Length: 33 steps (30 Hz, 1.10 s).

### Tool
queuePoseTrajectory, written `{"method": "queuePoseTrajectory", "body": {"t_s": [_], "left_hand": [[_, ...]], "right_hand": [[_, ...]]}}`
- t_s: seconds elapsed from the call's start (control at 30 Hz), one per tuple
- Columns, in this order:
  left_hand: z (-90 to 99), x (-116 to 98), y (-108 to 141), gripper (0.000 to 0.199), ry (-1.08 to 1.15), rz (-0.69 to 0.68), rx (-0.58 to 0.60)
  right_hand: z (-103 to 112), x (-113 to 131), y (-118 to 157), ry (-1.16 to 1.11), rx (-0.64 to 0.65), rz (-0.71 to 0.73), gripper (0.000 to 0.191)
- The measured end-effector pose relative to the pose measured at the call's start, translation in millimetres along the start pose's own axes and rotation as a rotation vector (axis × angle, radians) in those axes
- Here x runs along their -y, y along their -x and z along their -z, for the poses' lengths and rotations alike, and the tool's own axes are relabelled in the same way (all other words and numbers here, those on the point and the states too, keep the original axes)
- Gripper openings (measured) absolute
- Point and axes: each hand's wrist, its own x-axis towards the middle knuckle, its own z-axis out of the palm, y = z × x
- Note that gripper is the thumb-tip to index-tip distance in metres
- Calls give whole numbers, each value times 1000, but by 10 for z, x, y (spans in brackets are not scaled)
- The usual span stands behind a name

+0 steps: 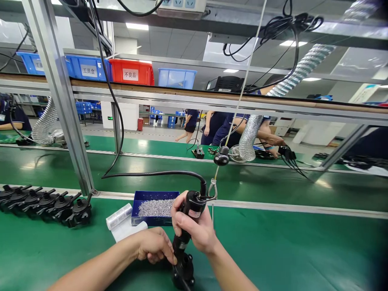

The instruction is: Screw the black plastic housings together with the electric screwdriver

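Note:
My right hand [195, 226] is wrapped round a black electric screwdriver [194, 205], which hangs from a cord and has a black cable at its top. The tool points down at a black round part [184, 270] on the green bench. My left hand [157, 245] has its fingers curled, with the index fingertip against the black part beside the tool's lower end. Whether the left fingers grip the part cannot be made out. Behind my hands is a blue tray [141, 198] of small silvery screws [156, 207].
Several similar black parts [45, 204] stand in a row at the left. A white label roll [119, 216] lies beside the tray. A metal post [60, 97] rises at the left. Blue bins and a red bin [131, 72] sit on the shelf. People work across the bench.

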Motion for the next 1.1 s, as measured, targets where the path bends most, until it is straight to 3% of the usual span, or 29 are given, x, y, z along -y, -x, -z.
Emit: {"method": "queuePoseTrajectory", "body": {"t_s": [0.23, 0.37, 0.47, 0.6, 0.7, 0.77, 1.0, 1.1], "left_hand": [[-17, -12, 33, 37, -16, -9, -18], [-44, -25, 91, 35, -134, -129, -103], [7, -106, 149, 33, -383, -258, -268], [271, -386, 189, 22, -665, -346, -562], [508, -600, 135, 9, -826, -340, -760], [619, -662, 59, 3, -927, -293, -822], [795, -558, -139, 25, -1127, -241, -707], [829, -547, -186, 19, -1170, -240, -668]], "right_hand": [[25, -33, -25, -44, 27, 4, 34], [49, -58, -15, 20, 35, 23, 32], [80, -59, -21, 71, 48, 3, 32], [92, -62, -60, 123, 17, 18, 32], [76, -72, -88, 181, -20, 11, 33], [81, -69, -98, 199, -25, -5, 36], [219, -7, -158, 197, 63, -73, 39], [246, -8, -188, 185, 33, -78, 42]]}}
